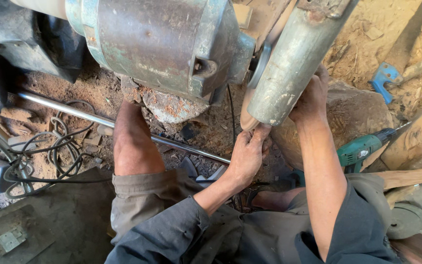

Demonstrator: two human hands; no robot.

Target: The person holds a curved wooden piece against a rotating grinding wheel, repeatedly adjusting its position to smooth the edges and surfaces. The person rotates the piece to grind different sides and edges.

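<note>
A large grey-green electric motor [162, 44] fills the top of the view, with a worn cylindrical guard [289, 63] beside it covering a spinning disc. I hold a thin, pale curved wooden piece [248, 115] against that disc. My left hand [247, 154] pinches the piece's lower edge from below. My right hand [311, 100] grips it from the right, partly hidden behind the guard. My bare knee [133, 142] sits to the left of both hands.
A steel bar [74, 111] runs diagonally across the dusty ground under the motor. Tangled dark cables [49, 156] lie at the left. A green power drill [365, 146] rests at the right by a big stone [353, 115]; a blue clamp [384, 78] lies beyond.
</note>
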